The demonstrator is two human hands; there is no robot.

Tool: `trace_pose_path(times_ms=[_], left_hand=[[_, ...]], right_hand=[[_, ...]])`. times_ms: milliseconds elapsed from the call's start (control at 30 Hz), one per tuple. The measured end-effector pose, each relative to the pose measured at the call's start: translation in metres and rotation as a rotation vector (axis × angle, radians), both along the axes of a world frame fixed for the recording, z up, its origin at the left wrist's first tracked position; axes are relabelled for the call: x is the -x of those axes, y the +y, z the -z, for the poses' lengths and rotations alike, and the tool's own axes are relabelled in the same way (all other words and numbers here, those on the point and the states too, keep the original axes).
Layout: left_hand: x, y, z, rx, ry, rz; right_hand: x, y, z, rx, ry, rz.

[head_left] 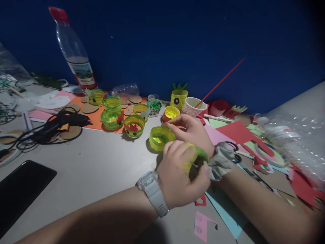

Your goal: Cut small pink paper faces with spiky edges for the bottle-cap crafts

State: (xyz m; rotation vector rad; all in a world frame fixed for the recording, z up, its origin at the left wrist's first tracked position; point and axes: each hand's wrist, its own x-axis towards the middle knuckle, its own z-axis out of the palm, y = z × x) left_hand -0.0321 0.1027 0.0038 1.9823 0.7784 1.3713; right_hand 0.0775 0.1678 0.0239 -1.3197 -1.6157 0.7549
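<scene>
My left hand point(181, 173), with a pale watch on its wrist, is wrapped around a yellow and green painted ring-shaped piece point(203, 154). Just beyond it, my right hand point(194, 130) wears a grey scrunchie at the wrist and has its thumb and fingertips pinched together. What lies in that pinch is too small to make out. Those fingertips are close to a small cup of yellow paint point(172, 113). Below them stands a yellow-green painted plastic cup point(161, 139), partly hidden behind my left hand.
Several painted cups point(134, 126) stand on orange paper at the left, before a tall bottle point(76, 54). A glue gun point(68, 118) with its cord and a phone point(25, 193) lie left. A patterned paper cup point(194, 106) holds a red stick. Coloured paper point(236, 134) and scissors point(254, 174) cover the right.
</scene>
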Motion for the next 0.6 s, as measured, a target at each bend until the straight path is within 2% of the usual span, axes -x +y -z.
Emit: trace_pose_path(times_ms=[267, 600], left_hand=[[0.0000, 0.0018, -0.0007, -0.018, -0.019, 0.018], [-0.0006, 0.0016, -0.0009, -0.005, -0.003, 0.024]], right_hand=[[0.0022, -0.0015, -0.0069, 0.003, -0.063, -0.008], [-0.0067, 0.0026, -0.0031, 0.046, -0.124, -0.136]])
